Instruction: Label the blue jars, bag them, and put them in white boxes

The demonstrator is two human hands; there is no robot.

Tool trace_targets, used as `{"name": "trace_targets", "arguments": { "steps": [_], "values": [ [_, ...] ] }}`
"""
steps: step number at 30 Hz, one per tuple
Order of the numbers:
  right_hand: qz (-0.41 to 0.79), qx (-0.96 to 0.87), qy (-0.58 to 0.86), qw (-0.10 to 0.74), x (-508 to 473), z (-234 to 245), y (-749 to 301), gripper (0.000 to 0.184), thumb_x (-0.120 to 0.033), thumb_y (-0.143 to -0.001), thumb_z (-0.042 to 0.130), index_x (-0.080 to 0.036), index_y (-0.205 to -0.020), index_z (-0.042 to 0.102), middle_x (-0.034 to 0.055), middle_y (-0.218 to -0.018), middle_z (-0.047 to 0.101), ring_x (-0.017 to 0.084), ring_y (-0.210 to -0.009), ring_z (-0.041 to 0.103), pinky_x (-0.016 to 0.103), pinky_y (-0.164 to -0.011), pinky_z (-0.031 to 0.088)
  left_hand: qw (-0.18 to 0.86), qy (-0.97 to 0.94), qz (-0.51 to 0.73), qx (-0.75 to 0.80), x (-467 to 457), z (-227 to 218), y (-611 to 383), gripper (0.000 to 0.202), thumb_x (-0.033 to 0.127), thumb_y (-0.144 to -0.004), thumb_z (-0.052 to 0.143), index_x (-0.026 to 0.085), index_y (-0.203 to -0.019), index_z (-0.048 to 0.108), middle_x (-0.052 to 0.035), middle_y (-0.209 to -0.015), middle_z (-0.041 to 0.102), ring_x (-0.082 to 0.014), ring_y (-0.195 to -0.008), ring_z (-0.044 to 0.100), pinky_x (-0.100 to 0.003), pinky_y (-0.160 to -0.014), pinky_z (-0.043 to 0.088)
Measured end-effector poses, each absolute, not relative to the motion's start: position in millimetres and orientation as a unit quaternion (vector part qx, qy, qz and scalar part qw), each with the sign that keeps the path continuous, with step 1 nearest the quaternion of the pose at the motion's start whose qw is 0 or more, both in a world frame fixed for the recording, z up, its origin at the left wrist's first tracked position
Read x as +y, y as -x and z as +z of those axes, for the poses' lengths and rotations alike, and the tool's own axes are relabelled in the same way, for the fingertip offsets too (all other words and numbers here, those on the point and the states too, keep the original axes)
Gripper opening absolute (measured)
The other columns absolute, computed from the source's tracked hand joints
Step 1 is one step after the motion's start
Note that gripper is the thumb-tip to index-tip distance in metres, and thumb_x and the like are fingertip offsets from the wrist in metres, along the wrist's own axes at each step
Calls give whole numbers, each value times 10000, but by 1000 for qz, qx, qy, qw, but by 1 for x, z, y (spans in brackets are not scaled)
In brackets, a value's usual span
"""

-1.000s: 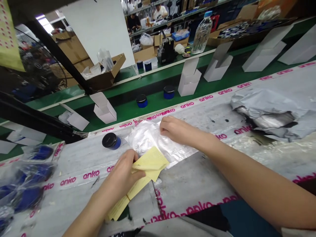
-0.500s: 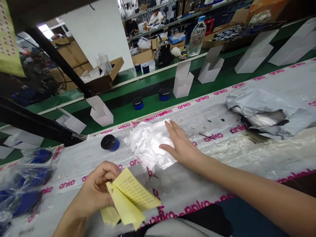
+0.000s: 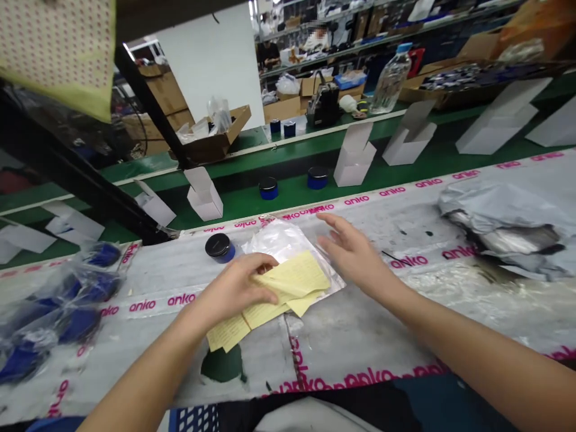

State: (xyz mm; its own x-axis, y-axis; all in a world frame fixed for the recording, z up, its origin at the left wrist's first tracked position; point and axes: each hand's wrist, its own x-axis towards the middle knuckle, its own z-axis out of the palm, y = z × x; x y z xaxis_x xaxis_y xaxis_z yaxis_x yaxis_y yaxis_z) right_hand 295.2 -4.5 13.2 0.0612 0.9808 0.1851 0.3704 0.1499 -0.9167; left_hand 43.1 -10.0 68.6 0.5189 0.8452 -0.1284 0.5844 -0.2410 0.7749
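Pinched in my left hand [image 3: 243, 282] are several yellow printed paper slips [image 3: 292, 279], folded and fanned out over the bench. Beneath them lies a white, shiny stack of thin plastic bags [image 3: 281, 235], partly covered by the slips. My right hand [image 3: 348, 252] hovers at the right edge of that stack with fingers apart, a little blurred, and nothing shows in it. Just behind my left hand a blue jar with a black lid [image 3: 219, 247] stands on the bench.
Blue items in clear bags [image 3: 81, 294] lie at the left. Open white boxes [image 3: 355, 156] and two blue jars [image 3: 269, 188] stand on the green conveyor [image 3: 243, 207]. A torn grey plastic bag [image 3: 508, 222] lies at the right. A black post [image 3: 148, 108] rises at the left.
My left hand has carried the yellow slips up and right, over the white stack. My right hand has come off the stack to its right side. The camera view has shifted too.
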Motion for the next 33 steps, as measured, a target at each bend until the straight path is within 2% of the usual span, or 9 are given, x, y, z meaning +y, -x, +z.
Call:
{"name": "trace_targets", "arguments": {
  "steps": [5, 12, 16, 19, 22, 24, 27, 30, 33],
  "values": [
    [261, -729, 495, 394, 5, 36, -292, 166, -274, -924, 562, -226, -976, 713, 73, -1033, 735, 242, -954, 690, 402, -851, 574, 245, -845, 132, 457, -16, 49, -51, 353, 303, -915, 705, 195, -1246, 645, -112, -1316, 612, -284, -1248, 566, -455, -1074, 450],
    [219, -838, 472, 164, 50, 44, -243, 152, -109, -817, 698, -180, -950, 718, 77, -991, 732, 229, -907, 666, 305, -755, 476, 224, -886, 136, 382, -28, 27, -45, 331, 356, -976, 610, 186, -1258, 634, -130, -1283, 658, -280, -1217, 595, -470, -1058, 478],
    [215, -858, 448, 130, 58, 34, -237, 123, -89, -829, 621, -184, -770, 673, 59, -848, 710, 211, -803, 643, 282, -665, 420, 209, -873, 224, 379, -41, 34, -31, 296, 323, -984, 601, 207, -1254, 636, -123, -1276, 675, -263, -1206, 616, -444, -1058, 485],
    [207, -872, 424, 132, 53, 28, -241, 201, -137, -898, 519, -188, -756, 650, 86, -865, 698, 238, -818, 642, 325, -710, 442, 155, -821, 331, 437, -53, 44, 2, 147, 249, -993, 575, 212, -1085, 684, -88, -1105, 723, -220, -1084, 667, -377, -971, 525],
    [195, -878, 405, 164, 52, 22, -245, 297, -231, -966, 414, -212, -773, 640, 101, -888, 682, 266, -845, 652, 379, -752, 471, 18, -703, 411, 580, -63, 54, 60, 133, 256, -977, 576, 214, -880, 657, -48, -922, 698, -199, -945, 672, -349, -905, 533],
    [197, -879, 395, 182, 54, 19, -244, 309, -281, -960, 397, -235, -777, 642, 103, -911, 677, 276, -844, 663, 401, -743, 488, -92, -592, 403, 692, -70, 63, 107, 140, 319, -936, 618, 217, -840, 629, -56, -960, 666, -226, -999, 650, -381, -967, 508],
    [200, -880, 386, 192, 56, 23, -237, 317, -417, -934, 427, -261, -794, 666, 111, -909, 690, 307, -818, 681, 446, -712, 516, -148, -455, 287, 830, -75, 77, 168, 317, 417, -846, 709, 209, -1075, 638, -117, -1198, 629, -320, -1212, 575, -480, -1056, 449],
    [192, -882, 373, 216, 55, 34, -225, 400, -538, -934, 410, -269, -894, 704, 123, -971, 715, 335, -880, 701, 493, -757, 547, -104, -425, 137, 889, -65, 87, 201, 694, 479, -859, 694, 195, -1441, 445, -192, -1446, 523, -402, -1365, 463, -569, -1065, 400],
    [181, -884, 361, 236, 52, 45, -213, 452, -576, -939, 400, -267, -982, 727, 128, -1027, 729, 339, -920, 712, 512, -785, 570, -52, -455, 36, 888, -45, 91, 212, 827, 433, -873, 684, 196, -1554, 279, -207, -1423, 558, -406, -1361, 472, -563, -1047, 392]
  ]
}}
